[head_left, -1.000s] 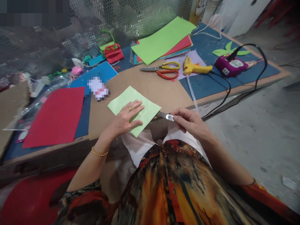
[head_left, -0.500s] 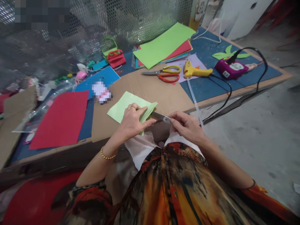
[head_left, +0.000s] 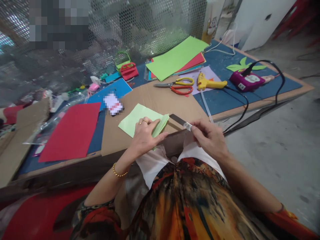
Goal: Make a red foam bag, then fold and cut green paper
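Where the pale green paper (head_left: 132, 116) lies: on the cardboard (head_left: 115, 133), its right side folded over.
Left hand (head_left: 145, 136): palm down on the paper, grip apart, thumb spread from forefinger.
Right hand (head_left: 211, 138): grip clamped on the flat blade (head_left: 178, 120), whose tip sits just beside the fold.
Worktop (head_left: 222, 103): scissors (head_left: 172, 84) and yellow glue gun (head_left: 212, 84) beyond; red sheet (head_left: 72, 130) leftward.
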`<move>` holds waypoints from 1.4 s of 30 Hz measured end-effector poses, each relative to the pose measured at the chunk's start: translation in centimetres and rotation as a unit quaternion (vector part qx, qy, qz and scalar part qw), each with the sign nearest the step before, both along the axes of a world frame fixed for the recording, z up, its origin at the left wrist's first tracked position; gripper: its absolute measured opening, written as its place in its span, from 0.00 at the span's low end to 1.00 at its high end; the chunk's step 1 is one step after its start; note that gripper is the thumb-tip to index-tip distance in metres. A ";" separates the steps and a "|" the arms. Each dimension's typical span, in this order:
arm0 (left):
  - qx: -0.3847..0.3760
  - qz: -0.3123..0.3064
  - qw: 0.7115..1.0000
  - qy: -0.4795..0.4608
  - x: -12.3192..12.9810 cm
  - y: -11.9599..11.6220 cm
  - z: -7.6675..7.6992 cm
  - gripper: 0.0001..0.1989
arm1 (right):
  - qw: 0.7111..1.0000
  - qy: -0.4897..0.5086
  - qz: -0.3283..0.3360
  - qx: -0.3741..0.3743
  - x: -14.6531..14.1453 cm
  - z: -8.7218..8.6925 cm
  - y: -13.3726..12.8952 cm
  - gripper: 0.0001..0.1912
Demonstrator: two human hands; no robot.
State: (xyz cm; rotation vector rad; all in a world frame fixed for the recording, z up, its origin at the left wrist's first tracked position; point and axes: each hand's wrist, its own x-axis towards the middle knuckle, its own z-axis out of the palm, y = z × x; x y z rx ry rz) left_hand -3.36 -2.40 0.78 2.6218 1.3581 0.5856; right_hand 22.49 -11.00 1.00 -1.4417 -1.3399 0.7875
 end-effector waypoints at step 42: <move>-0.007 0.127 0.983 0.131 0.1 -0.2 1.9 0.49 | 0.966 0.131 0.156 -0.162 -2.2 -1.8 1.0 0.20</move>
